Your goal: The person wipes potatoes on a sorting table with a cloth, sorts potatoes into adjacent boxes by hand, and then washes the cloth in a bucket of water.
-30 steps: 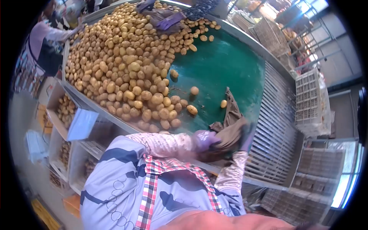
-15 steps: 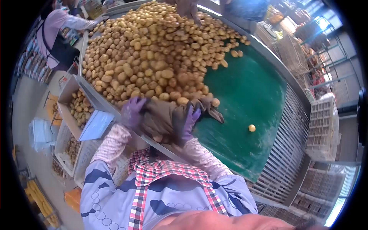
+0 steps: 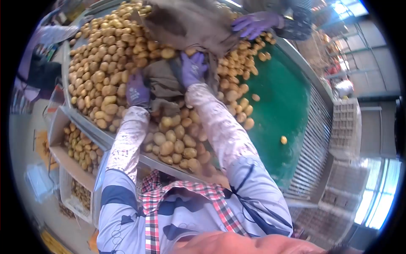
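A crumpled brown cloth (image 3: 163,80) lies over the potatoes (image 3: 99,76), stretched between my two purple-gloved hands. My left hand (image 3: 138,89) is closed on its left edge. My right hand (image 3: 193,70) grips its right side, farther from me, with the fingers partly hidden in the folds. Closer to my apron, several potatoes (image 3: 173,146) lie uncovered below the cloth. Just beyond my right hand spreads a larger brown cloth (image 3: 186,23), blurred by motion.
Across the table, another person's purple-gloved hand (image 3: 258,23) is spread beside the larger cloth. A person's sleeve (image 3: 55,34) reaches in at far left. The green surface (image 3: 275,97) ends at a slatted grate (image 3: 311,139). A cardboard box (image 3: 76,169) of potatoes stands left.
Both my hands have moved away from me with the cloth, over the heap. Potatoes now show in front of me. The larger cloth and the other person's hand have come into fuller view.
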A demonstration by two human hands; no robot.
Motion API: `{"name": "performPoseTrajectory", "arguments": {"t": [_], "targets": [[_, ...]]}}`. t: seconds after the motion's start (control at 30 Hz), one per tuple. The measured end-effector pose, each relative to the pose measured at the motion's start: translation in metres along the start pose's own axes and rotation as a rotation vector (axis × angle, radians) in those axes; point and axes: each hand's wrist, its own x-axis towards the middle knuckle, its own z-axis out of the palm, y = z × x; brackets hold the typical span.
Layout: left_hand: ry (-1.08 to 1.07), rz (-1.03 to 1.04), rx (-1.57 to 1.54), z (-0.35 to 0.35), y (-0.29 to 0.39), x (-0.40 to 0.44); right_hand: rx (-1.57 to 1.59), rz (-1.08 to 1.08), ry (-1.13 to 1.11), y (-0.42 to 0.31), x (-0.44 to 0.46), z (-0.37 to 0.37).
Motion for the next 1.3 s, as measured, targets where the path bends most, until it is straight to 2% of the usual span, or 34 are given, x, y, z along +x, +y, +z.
{"name": "performPoseTrajectory", "arguments": {"t": [0.07,0.13,0.2,0.23,0.3,0.33,0.37,0.4,0.47,0.5,0.53,0.57,0.63,0.67,0.7,0.73,0.77,0.83,0.9,0.93,0.97,1.0,1.03,1.07,1.1,1.13,1.2,1.27,1.3], "targets": [[0.048,0.058,-0.071,0.000,-0.007,-0.006,-0.112,0.038,-0.038,-0.009,-0.006,-0.014],[-0.025,0.155,-0.195,0.002,-0.027,-0.015,-0.040,0.010,-0.062,-0.003,-0.043,-0.018],[-0.076,0.322,-0.297,-0.062,0.007,-0.036,0.056,-0.057,-0.242,0.007,-0.087,-0.049],[-0.075,0.376,-0.339,-0.060,0.001,-0.045,0.108,-0.134,-0.030,0.006,-0.110,-0.071],[-0.084,0.424,-0.410,-0.049,-0.008,-0.052,0.477,-0.202,0.061,0.030,-0.120,-0.096],[-0.090,0.450,-0.559,-0.041,-0.007,-0.056,0.668,-0.240,0.103,0.039,-0.129,-0.110],[-0.164,0.299,-0.755,-0.031,-0.002,-0.064,0.962,-0.045,-0.021,0.049,-0.136,-0.124],[-0.231,0.137,-0.940,-0.032,0.012,-0.071,1.453,0.330,-0.242,0.059,-0.142,-0.151],[-0.235,0.395,-0.830,-0.061,0.064,-0.085,1.106,0.295,0.112,0.073,-0.147,-0.203],[-0.293,0.484,-0.825,-0.081,0.099,-0.096,1.105,0.454,0.100,0.086,-0.148,-0.234],[-0.315,0.569,-0.762,-0.109,0.139,-0.107,0.971,0.288,0.283,0.104,-0.152,-0.262],[-0.282,0.690,-0.774,-0.112,0.165,-0.117,0.908,0.265,0.305,0.118,-0.159,-0.296],[-0.341,0.804,-0.798,-0.111,0.216,-0.139,0.982,0.162,0.458,0.178,-0.178,-0.319],[-0.324,0.858,-0.850,-0.096,0.237,-0.153,1.115,0.260,0.522,0.187,-0.180,-0.344],[-0.422,0.865,-0.880,-0.102,0.266,-0.167,1.133,0.266,0.575,0.211,-0.185,-0.358],[-0.422,0.895,-0.834,-0.088,0.288,-0.185,1.152,0.274,0.628,0.238,-0.188,-0.369],[-0.495,0.956,-0.767,-0.084,0.311,-0.199,1.198,0.233,0.567,0.260,-0.192,-0.378],[-0.587,1.051,-0.670,-0.072,0.348,-0.224,0.977,0.273,0.505,0.321,-0.206,-0.383],[-0.692,1.077,-0.574,-0.034,0.371,-0.247,0.441,0.437,0.445,0.374,-0.223,-0.358],[-0.787,1.065,-0.510,-0.011,0.376,-0.254,0.196,0.382,0.442,0.402,-0.239,-0.328],[-0.979,1.005,-0.441,0.002,0.373,-0.254,-0.056,0.336,0.455,0.430,-0.255,-0.297],[-0.788,1.157,-0.417,0.041,0.361,-0.267,-0.278,0.134,0.519,0.460,-0.267,-0.266],[-0.829,1.132,-0.335,0.062,0.351,-0.274,-0.184,0.221,0.490,0.431,-0.261,-0.268],[-0.872,1.102,-0.248,0.071,0.338,-0.274,0.047,0.318,0.414,0.454,-0.260,-0.243],[-0.790,1.071,-0.388,0.060,0.318,-0.264,0.263,0.432,0.357,0.480,-0.260,-0.217],[-0.718,1.045,-0.519,0.038,0.294,-0.255,0.659,0.467,0.357,0.464,-0.251,-0.202],[-0.697,0.870,-0.539,0.002,0.260,-0.229,1.028,0.507,0.335,0.400,-0.212,-0.177],[-0.648,0.733,-0.513,-0.024,0.218,-0.196,0.844,0.374,0.222,0.299,-0.166,-0.168],[-0.518,0.721,-0.516,-0.026,0.186,-0.180,0.755,0.303,0.178,0.247,-0.143,-0.164]]}}
